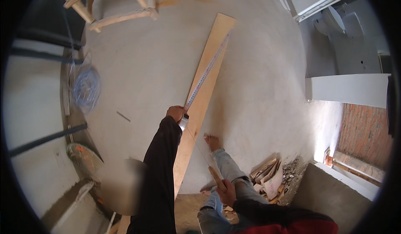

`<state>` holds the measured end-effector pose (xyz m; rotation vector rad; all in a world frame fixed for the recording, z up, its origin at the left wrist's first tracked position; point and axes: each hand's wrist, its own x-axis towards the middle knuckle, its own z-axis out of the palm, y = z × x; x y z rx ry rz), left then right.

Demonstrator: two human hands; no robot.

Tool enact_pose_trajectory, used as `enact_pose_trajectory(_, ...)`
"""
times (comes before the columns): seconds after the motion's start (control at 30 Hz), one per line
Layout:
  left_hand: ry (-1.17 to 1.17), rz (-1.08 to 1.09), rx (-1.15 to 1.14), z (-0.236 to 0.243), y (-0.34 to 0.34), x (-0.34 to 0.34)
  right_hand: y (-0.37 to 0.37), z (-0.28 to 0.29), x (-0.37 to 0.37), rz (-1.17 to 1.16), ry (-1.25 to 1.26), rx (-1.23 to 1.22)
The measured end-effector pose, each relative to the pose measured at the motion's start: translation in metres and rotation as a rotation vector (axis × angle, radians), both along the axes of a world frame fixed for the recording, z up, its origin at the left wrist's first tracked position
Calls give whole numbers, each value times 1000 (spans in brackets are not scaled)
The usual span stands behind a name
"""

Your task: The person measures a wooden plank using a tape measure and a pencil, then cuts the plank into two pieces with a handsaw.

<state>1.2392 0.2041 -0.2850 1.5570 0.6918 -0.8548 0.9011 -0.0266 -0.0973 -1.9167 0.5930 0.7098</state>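
Observation:
A long pale wooden plank point(205, 96) lies aslant on the floor, running from near my legs to the far middle. My left hand point(176, 112) is closed round a tape measure point(184, 121) at the plank's left edge. Its pulled-out tape point(205, 76) stretches along the plank almost to the far end. In my right hand point(227, 194), held low by my knee, is a wooden-handled tool point(215, 178). A very thin line runs from its handle toward the tape measure, perhaps a blade seen edge-on; its exact kind is unclear.
My bare foot point(212, 142) stands right of the plank. Wood scraps point(268, 177) and rubble lie beside a low concrete wall point(330, 192). A wooden frame point(121, 19) stands far left, a coil of clear hose point(87, 88) at left. A thin stick point(123, 116) lies on the floor.

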Motion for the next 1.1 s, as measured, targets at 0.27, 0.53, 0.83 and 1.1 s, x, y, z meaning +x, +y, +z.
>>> enact_pose_trajectory(0.27,55,83,-15,-55,-79,201,12,-12,69,-265,25,121)
enact_pose_trajectory(0.53,128,163,-11,-68,-98,236,15,-8,96,-470,34,194)
enact_pose_trajectory(0.83,184,234,-110,-79,-63,146,-2,-18,82,-553,-34,88)
enact_pose_trajectory(1.1,283,253,-285,-100,86,-188,10,-22,13,-626,-83,188)
